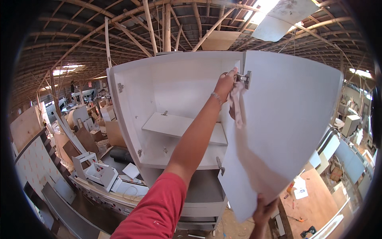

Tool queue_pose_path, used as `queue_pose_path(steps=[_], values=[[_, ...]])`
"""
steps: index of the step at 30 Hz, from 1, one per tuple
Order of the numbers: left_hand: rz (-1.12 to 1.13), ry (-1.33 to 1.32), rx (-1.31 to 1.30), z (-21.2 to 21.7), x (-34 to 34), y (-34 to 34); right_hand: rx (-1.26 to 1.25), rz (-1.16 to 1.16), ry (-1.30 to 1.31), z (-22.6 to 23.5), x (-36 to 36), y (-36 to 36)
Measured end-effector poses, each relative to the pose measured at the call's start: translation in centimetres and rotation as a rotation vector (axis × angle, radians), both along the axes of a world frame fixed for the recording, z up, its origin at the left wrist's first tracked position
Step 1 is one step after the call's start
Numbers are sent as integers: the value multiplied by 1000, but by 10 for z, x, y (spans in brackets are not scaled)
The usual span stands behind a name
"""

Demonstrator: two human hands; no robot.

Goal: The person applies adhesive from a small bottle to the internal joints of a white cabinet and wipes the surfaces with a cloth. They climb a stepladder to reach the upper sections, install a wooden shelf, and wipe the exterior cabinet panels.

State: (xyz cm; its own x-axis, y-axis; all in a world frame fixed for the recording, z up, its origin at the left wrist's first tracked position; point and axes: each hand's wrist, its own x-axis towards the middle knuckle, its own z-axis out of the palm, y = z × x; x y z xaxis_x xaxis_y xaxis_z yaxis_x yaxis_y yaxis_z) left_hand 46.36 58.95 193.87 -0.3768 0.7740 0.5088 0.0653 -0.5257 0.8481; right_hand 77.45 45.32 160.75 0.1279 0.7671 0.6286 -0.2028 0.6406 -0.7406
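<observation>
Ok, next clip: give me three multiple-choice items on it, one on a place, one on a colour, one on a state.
1. Where is the left hand?
A. At the upper hinge of the cabinet door
B. On the shelf
C. On the floor

2. What colour is the cabinet?
A. Black
B. White
C. Green

3. How does the door stand?
A. Shut
B. Taken off and lying flat
C. Swung open

Answers: 1 A, the hand with a cloth is up at the metal hinge; 2 B, the panels are all white; 3 C, the inside and its shelf show, while the right hand has its grip on the door's lower edge.
</observation>
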Motion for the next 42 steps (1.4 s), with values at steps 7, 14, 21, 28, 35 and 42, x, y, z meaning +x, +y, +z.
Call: queue_pose_path(steps=[7, 14, 21, 28, 35, 42], values=[[-276, 585, -233, -128, 15, -171, -109, 304, -160, 26, 121, 38], [-135, -24, -445, -284, 19, -293, -240, 471, -498, 30, 72, 82], [148, -336, -374, -317, -1, -375, -24, 734, -789, 49, -96, 118], [421, -338, -357, -267, -16, -336, 0, 572, -1039, 26, -225, 151], [415, -409, -360, -199, -64, -266, 365, 659, -1047, 70, -175, 96], [451, -230, -399, -155, -127, -249, 209, 778, -1087, 83, -98, 52]])
